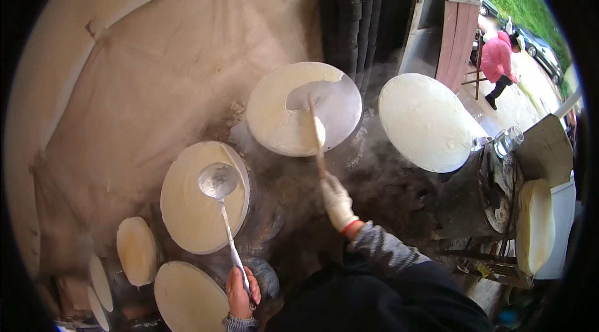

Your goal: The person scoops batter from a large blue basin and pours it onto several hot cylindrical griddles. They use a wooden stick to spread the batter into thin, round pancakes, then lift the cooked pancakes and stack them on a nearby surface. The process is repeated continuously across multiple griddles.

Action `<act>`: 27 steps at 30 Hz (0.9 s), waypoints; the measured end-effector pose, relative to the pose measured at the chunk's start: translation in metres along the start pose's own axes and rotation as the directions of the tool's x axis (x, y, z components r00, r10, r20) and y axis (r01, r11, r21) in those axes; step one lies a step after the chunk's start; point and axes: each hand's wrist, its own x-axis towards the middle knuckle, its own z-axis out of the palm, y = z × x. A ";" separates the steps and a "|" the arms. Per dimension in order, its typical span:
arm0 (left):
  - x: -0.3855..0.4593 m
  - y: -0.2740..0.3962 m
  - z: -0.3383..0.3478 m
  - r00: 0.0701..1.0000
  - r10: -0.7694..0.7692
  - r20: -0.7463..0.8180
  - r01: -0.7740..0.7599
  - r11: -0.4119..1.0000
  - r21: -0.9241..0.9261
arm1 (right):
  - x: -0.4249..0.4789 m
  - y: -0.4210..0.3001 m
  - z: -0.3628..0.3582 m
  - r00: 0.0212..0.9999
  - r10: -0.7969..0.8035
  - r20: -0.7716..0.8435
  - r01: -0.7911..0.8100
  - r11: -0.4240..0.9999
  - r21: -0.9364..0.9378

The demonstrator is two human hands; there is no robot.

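My right hand (338,203), in a white knit glove with a red cuff edge, grips the handle of a wooden spreader (315,133). The spreader's far end is over a round griddle (344,98), where pale batter (276,112) covers the left and lower part and bare grey metal shows at the right. My bare left hand (243,291) is shut on the handle of a metal ladle (218,181). The ladle's bowl, wet with batter, is above another round griddle that carries a pale thin pancake (192,210). Steam blurs the surfaces between the griddles.
More pale rounds lie at the right (423,121) and lower left (187,297). A browned round (136,251) is at the left. Glass jars (504,142) stand beside the right round. Stacked dark cylinders (354,28) line the back. Outside the doorway, a person in pink (498,58) bends over.
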 end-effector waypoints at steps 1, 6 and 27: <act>0.002 0.002 0.003 1.000 0.007 0.002 -0.007 1.000 0.006 | -0.007 -0.007 0.009 0.993 -0.052 0.102 0.060 0.995 -0.083; 0.012 0.009 0.019 0.999 0.013 0.041 -0.012 1.000 -0.022 | -0.007 -0.052 -0.028 0.941 0.253 0.225 -0.203 0.953 -0.224; 0.043 0.019 0.070 0.998 -0.027 0.063 0.025 0.999 0.030 | 0.017 -0.049 -0.090 0.841 0.053 0.538 0.321 0.752 -0.576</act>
